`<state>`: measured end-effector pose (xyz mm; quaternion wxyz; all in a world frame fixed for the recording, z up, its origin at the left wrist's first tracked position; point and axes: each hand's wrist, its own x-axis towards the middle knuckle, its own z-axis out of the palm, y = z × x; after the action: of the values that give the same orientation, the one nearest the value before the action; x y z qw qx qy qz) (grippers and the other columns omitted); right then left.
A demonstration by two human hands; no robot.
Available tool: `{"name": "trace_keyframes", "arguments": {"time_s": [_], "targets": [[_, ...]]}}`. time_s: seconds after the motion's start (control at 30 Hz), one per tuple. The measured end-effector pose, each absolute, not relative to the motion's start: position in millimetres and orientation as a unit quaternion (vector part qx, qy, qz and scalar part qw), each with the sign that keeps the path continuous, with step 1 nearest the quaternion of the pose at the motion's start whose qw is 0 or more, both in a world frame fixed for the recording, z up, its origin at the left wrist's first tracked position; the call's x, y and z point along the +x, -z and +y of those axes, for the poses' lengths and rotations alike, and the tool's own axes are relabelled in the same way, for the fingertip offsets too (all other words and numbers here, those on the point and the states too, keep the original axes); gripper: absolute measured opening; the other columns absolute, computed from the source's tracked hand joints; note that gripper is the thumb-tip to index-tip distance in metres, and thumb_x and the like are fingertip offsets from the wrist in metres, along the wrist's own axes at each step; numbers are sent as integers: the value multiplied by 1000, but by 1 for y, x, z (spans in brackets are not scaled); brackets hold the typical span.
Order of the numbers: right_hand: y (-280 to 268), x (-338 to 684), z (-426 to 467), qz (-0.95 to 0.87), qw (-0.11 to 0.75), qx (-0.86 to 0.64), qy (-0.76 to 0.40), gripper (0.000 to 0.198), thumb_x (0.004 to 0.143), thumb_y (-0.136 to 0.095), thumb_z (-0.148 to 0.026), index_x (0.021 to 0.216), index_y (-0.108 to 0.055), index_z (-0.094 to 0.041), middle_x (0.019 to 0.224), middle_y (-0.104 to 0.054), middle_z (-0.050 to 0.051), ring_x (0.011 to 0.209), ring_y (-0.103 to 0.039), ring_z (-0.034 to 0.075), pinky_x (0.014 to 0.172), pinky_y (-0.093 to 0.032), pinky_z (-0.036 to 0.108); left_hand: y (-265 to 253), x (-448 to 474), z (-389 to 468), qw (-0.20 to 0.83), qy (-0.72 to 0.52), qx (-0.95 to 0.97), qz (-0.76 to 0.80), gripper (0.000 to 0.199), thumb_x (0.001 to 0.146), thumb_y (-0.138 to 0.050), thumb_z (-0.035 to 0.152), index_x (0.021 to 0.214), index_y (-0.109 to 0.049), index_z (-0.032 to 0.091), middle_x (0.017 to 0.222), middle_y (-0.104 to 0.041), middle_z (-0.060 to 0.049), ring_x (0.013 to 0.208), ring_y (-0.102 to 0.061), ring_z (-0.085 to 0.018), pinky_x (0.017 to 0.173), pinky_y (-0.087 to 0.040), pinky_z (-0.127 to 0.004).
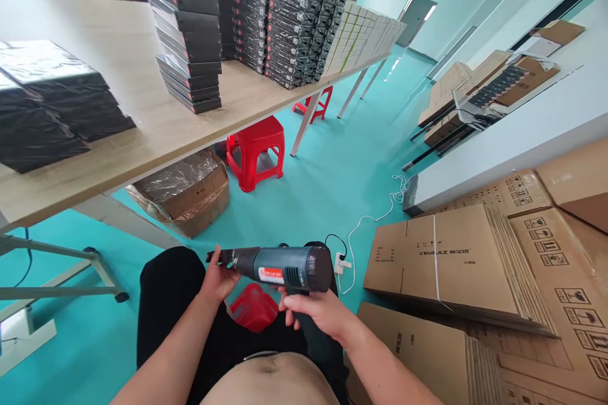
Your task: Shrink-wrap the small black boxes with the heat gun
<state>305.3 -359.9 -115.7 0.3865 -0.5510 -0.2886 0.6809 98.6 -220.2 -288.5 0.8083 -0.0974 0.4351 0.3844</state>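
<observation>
A dark heat gun (285,267) with an orange-and-white label lies level across my lap, its nozzle pointing left. My right hand (316,311) is wrapped round its handle, below the rear of the body. At the front, my left hand (221,280) grips the nozzle end, thumb and fingers on either side; part of the grip is hidden. Beneath the tool, between my legs, shows the red seat of a stool (254,309).
At left, a long table (142,149) bears stacked black boxes (194,44) and shrink-wrapped bundles (57,98). Under it stand an open carton (199,199) and a red stool (260,145). Flattened cartons (441,259) lie right; a white cord (365,221) with a power strip (341,264) crosses the floor.
</observation>
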Motion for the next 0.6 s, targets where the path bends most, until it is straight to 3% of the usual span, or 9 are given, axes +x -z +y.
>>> {"name": "trace_keyframes", "arguments": {"time_s": [0.1,0.27,0.5,0.6], "targets": [[123,318,-357,-203,432,-594,-647,27,74,-64,-32,95,-64,-14,78,-66,5,60,-61,15,52,-47,25,292,96,-219,829,-404,-116,370,38,79,-61,47,98,-52,16,100,-62,-13,98,-63,-31,76,-56,-47],[128,341,-365,-175,427,-582,-670,27,75,-63,-31,94,-63,-13,77,-66,7,61,-62,17,50,-47,26,299,93,-219,835,-409,-128,345,44,76,-64,47,104,-51,16,107,-59,-15,107,-58,-34,81,-55,-50],[140,329,-372,-142,471,-565,-663,27,77,-62,-31,97,-64,-13,79,-66,7,62,-61,16,52,-47,26,300,94,-218,847,-389,-114,344,46,76,-64,47,105,-52,14,103,-61,-16,101,-61,-32,82,-54,-47],[142,331,-373,-134,474,-566,-661,27,78,-61,-31,97,-64,-13,78,-65,6,62,-60,15,51,-46,25,297,92,-220,845,-389,-92,356,38,77,-62,37,106,-55,14,100,-64,-14,94,-64,-29,79,-55,-45]]}}
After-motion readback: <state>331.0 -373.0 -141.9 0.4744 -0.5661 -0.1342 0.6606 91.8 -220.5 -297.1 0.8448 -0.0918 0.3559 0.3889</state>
